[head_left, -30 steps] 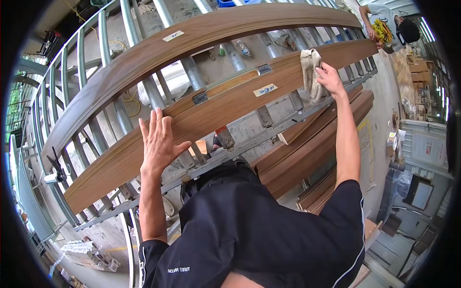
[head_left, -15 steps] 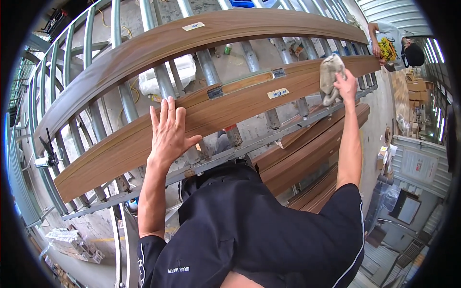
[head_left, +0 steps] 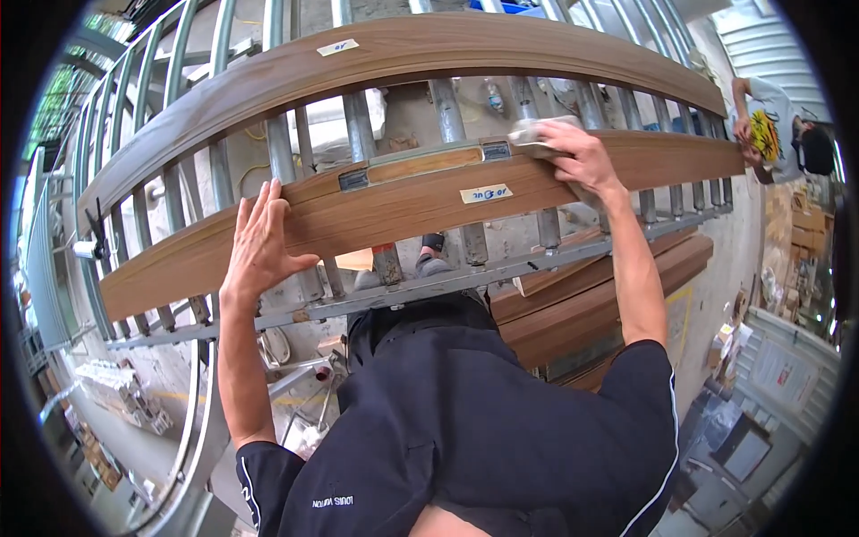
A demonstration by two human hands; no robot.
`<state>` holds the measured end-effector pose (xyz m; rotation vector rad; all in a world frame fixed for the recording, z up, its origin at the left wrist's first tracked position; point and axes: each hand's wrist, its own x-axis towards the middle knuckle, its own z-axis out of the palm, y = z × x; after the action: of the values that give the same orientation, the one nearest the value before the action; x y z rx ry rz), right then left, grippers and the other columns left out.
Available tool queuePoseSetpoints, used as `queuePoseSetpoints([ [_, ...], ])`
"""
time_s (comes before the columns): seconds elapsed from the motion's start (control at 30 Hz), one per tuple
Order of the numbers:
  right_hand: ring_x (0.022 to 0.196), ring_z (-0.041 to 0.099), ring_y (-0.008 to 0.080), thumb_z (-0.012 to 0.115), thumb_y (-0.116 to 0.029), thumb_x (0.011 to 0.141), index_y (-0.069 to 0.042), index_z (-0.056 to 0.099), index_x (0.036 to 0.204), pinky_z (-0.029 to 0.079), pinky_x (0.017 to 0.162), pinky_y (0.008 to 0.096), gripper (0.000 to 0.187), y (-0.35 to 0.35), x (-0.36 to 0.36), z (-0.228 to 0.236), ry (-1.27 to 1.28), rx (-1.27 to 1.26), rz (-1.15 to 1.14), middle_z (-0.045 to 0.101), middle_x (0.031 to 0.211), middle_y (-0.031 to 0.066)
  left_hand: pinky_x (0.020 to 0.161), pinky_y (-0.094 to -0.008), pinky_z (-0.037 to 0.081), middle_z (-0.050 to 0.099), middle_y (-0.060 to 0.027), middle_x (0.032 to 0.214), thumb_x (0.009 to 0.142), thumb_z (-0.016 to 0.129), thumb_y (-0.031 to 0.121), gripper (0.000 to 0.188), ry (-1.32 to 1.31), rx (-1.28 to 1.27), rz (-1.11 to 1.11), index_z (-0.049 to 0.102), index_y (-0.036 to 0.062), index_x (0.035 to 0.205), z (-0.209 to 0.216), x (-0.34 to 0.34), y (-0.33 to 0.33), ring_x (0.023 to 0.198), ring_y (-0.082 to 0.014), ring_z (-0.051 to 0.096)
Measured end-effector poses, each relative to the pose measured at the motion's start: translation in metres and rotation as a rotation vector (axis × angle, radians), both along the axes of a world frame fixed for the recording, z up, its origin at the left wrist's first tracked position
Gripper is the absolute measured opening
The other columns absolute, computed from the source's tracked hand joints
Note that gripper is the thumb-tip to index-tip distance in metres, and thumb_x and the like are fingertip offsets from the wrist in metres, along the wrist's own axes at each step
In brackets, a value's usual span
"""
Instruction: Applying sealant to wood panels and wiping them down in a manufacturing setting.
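A long brown wood-grain board lies across the metal rollers in front of me, a pale label on its face and a slot with dark metal fittings along its far edge. My left hand rests on the left half of this board, fingers stretched out and thumb spread. Over on the right, my right hand is closed around a crumpled greyish cloth, which is pressed against the board's far edge beside the slot. Part of the cloth is hidden beneath the fingers.
A second wood-grain board lies on the roller rack farther away. Another person stands at the far right end, hands near the board. Below the rack's near rail several brown boards are stacked.
My right hand has moved left with the cloth, from the board's right part to beside the slot. My left hand stays on the board. The view has shifted slightly.
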<state>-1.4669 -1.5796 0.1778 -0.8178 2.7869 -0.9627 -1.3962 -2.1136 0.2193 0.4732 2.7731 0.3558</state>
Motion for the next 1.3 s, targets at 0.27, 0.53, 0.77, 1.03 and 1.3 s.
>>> queuePoseSetpoints([
  [0.27, 0.108, 0.068, 0.0268, 0.062, 0.008, 0.080, -0.005, 0.067, 0.123, 0.054, 0.092, 0.0350, 0.045, -0.006, -0.030, -0.013, -0.261, -0.150, 0.163, 0.064, 0.132, 0.0125, 0.123, -0.0525, 0.016, 0.032, -0.0182, 0.159, 0.058, 0.092, 0.036, 0.093, -0.052, -0.113, 0.077, 0.043, 0.0013, 0.128, 0.004, 0.005, 0.008, 0.150, -0.0291, 0.026],
  [0.53, 0.119, 0.062, 0.0318, 0.067, -0.003, 0.082, -0.008, 0.064, 0.127, 0.052, 0.096, 0.0381, 0.045, -0.046, -0.036, -0.016, 0.012, 0.006, 0.368, 0.060, 0.137, 0.0128, 0.123, -0.0524, 0.017, 0.030, -0.0164, 0.159, 0.057, 0.093, 0.036, 0.109, -0.076, -0.159, 0.091, 0.034, 0.0019, 0.142, 0.006, -0.003, 0.017, 0.150, -0.0268, 0.026],
  [0.77, 0.123, 0.060, 0.0306, 0.064, -0.002, 0.077, -0.008, 0.065, 0.125, 0.049, 0.104, 0.0417, 0.048, 0.019, -0.035, -0.020, 0.074, 0.085, 0.299, 0.061, 0.137, 0.0096, 0.123, -0.0525, 0.016, 0.030, -0.0160, 0.159, 0.057, 0.093, 0.037, 0.117, -0.072, -0.139, 0.108, 0.029, 0.0019, 0.149, 0.003, 0.003, 0.013, 0.150, -0.0266, 0.025],
  [1.03, 0.141, 0.042, 0.0287, 0.064, -0.012, 0.082, 0.000, 0.061, 0.125, 0.031, 0.119, 0.0472, 0.044, -0.054, -0.005, -0.011, 0.161, 0.191, 0.233, 0.048, 0.150, 0.0106, 0.123, -0.0534, 0.016, 0.030, -0.0175, 0.160, 0.057, 0.093, 0.036, 0.083, -0.057, -0.149, 0.066, 0.046, 0.0046, 0.118, 0.001, 0.001, 0.013, 0.150, -0.0298, 0.024],
  [1.3, 0.148, 0.032, 0.0282, 0.058, -0.014, 0.087, -0.002, 0.052, 0.142, 0.027, 0.121, 0.0468, 0.057, 0.033, 0.052, -0.028, 0.294, 0.459, -0.112, 0.039, 0.156, 0.0179, 0.123, -0.0549, 0.015, 0.030, -0.0201, 0.159, 0.059, 0.093, 0.035, 0.079, -0.042, -0.105, 0.052, 0.045, 0.0055, 0.115, 0.001, -0.003, 0.015, 0.150, -0.0331, 0.025],
])
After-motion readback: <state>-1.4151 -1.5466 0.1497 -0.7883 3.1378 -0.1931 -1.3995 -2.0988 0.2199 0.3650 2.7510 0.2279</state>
